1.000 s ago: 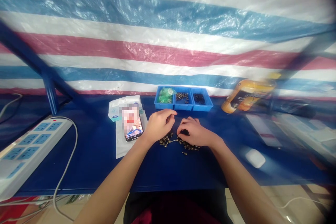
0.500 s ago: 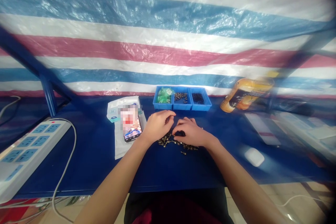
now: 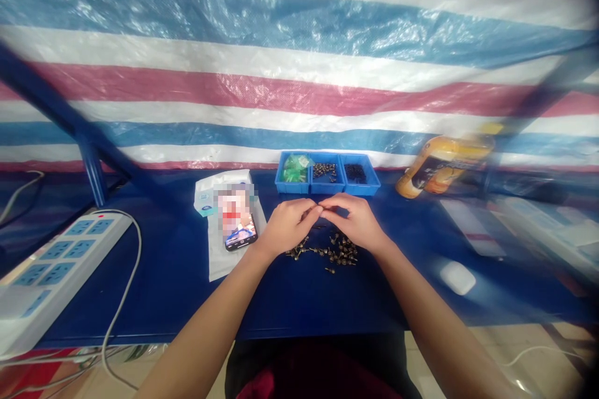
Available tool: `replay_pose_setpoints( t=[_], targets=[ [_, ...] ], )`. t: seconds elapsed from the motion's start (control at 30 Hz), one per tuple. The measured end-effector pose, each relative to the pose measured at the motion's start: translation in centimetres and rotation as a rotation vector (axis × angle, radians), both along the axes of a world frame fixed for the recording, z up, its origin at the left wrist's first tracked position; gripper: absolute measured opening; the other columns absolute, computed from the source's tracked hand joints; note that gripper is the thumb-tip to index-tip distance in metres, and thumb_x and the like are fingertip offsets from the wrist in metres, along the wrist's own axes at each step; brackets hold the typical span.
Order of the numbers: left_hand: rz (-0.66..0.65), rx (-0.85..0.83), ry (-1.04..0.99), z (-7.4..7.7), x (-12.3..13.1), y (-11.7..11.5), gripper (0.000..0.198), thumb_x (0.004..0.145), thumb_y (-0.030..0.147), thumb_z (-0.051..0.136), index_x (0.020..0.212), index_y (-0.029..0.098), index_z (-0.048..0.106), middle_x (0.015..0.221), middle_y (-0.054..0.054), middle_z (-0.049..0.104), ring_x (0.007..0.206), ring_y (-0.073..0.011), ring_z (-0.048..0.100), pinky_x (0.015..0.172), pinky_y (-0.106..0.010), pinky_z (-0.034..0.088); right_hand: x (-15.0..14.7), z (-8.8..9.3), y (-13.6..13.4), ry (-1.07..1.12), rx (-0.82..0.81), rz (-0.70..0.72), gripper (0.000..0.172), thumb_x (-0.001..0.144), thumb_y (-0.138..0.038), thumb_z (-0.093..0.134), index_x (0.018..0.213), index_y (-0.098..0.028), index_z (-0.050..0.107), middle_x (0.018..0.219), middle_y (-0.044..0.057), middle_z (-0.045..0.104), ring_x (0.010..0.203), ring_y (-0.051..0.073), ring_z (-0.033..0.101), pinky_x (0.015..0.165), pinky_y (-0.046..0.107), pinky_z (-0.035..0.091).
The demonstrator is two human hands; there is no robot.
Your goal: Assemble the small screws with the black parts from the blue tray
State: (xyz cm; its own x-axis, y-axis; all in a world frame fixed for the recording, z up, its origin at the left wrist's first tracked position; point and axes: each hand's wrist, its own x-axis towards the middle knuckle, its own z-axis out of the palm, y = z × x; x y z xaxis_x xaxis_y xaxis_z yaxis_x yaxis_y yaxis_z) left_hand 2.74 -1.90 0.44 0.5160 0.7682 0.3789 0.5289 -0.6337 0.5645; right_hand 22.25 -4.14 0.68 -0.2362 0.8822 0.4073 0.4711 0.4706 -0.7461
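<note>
While the left hand and right hand meet above a dark blue table, the items stand as follows. Both hands: bare, curled, not clenched into fists, the fingertips of one touching those of the other; whether they pinch a small part between them cannot be told, the fingers hiding the spot. Small brass-coloured fittings: one loose pile lying flat on the table, just beneath the hands and toward the person, no hand touching it. Blue three-compartment tray: beyond the hands, holding a green plastic bag, brass-coloured parts and dark parts, one lot per compartment. Smartphone: on a white paper sheet left of the left hand, its screen blurred. Also on the table: white power strip, white oval object, and a yellow-capped bottle, lying on its side. Behind everything hangs a striped tarpaulin.
</note>
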Motion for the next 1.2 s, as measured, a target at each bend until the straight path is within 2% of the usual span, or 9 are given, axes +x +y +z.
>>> replay_pose_setpoints(
  t=[0.17, 0.3, 0.5, 0.73, 0.87, 1.07, 1.2],
  targets=[
    [-0.028, -0.081, -0.071, 0.0, 0.2, 0.06, 0.04, 0.1, 0.039, 0.041, 0.068, 0.017, 0.053, 0.065, 0.002, 0.053, 0.062, -0.0114, 0.05, 0.061, -0.024, 0.036, -0.18, 0.12, -0.19, 0.021, 0.005, 0.048, 0.02, 0.093, -0.032, 0.059, 0.104, -0.028, 0.075, 0.103, 0.004, 0.074, 0.095, 0.022, 0.067, 0.088, 0.039, 0.052],
    [-0.036, -0.166, -0.125, -0.18, 0.15, 0.25, 0.041, 0.099, 0.042, 0.041, 0.073, 0.016, 0.059, 0.067, 0.001, 0.058, 0.064, -0.012, 0.051, 0.062, -0.024, 0.038, -0.06, 0.13, -0.21, 0.027, 0.012, 0.049, 0.022, 0.093, -0.03, 0.058, 0.109, -0.03, 0.074, 0.106, 0.003, 0.074, 0.098, 0.021, 0.067, 0.091, 0.038, 0.052],
    [-0.063, -0.301, -0.239, -0.04, 0.1, 0.13, 0.039, 0.097, 0.045, 0.046, 0.077, 0.015, 0.063, 0.069, 0.001, 0.06, 0.064, -0.0125, 0.053, 0.062, -0.024, 0.038, -0.14, 0.04, -0.24, 0.034, 0.02, -0.016, 0.015, 0.091, -0.033, 0.063, 0.098, -0.027, 0.075, 0.096, 0.003, 0.074, 0.088, 0.02, 0.068, 0.083, 0.035, 0.053],
    [-0.097, -0.385, -0.318, -0.04, 0.06, 0.18, 0.039, 0.096, 0.045, 0.049, 0.076, 0.015, 0.064, 0.07, 0.0, 0.06, 0.067, -0.0129, 0.056, 0.064, -0.024, 0.04, -0.14, -0.26, -0.08, 0.088, 0.046, 0.06, 0.015, 0.093, -0.03, 0.06, 0.098, -0.024, 0.073, 0.093, 0.004, 0.072, 0.085, 0.019, 0.067, 0.079, 0.032, 0.052],
    [-0.094, -0.39, -0.344, -0.09, 0.2, 0.12, 0.04, 0.096, 0.045, 0.049, 0.075, 0.014, 0.064, 0.069, 0.0, 0.061, 0.066, -0.0129, 0.055, 0.062, -0.023, 0.039, -0.25, -0.13, -0.23, 0.094, 0.014, 0.027, 0.014, 0.093, -0.031, 0.06, 0.095, -0.023, 0.071, 0.088, 0.004, 0.071, 0.078, 0.018, 0.065, 0.074, 0.031, 0.05],
    [-0.061, -0.4, -0.366, -0.36, 0.62, -0.07, 0.044, 0.098, 0.047, 0.043, 0.08, 0.014, 0.065, 0.073, -0.002, 0.063, 0.066, -0.013, 0.056, 0.063, -0.024, 0.043, -0.51, 0.47, -0.5, 0.154, -0.109, 0.012, 0.03, 0.096, -0.041, 0.052, 0.079, -0.02, 0.065, 0.078, 0.001, 0.067, 0.072, 0.015, 0.06, 0.069, 0.028, 0.046],
    [0.023, -0.386, -0.375, -0.74, 0.74, 0.12, 0.041, 0.097, 0.048, 0.046, 0.084, 0.016, 0.067, 0.075, -0.002, 0.065, 0.065, -0.0131, 0.057, 0.062, -0.023, 0.043, -0.28, -0.41, 0.32, 0.203, -0.251, -0.07, 0.047, 0.097, -0.051, 0.046, 0.063, -0.019, 0.054, 0.062, -0.001, 0.056, 0.059, 0.013, 0.051, 0.061, 0.027, 0.04]
  ],
)
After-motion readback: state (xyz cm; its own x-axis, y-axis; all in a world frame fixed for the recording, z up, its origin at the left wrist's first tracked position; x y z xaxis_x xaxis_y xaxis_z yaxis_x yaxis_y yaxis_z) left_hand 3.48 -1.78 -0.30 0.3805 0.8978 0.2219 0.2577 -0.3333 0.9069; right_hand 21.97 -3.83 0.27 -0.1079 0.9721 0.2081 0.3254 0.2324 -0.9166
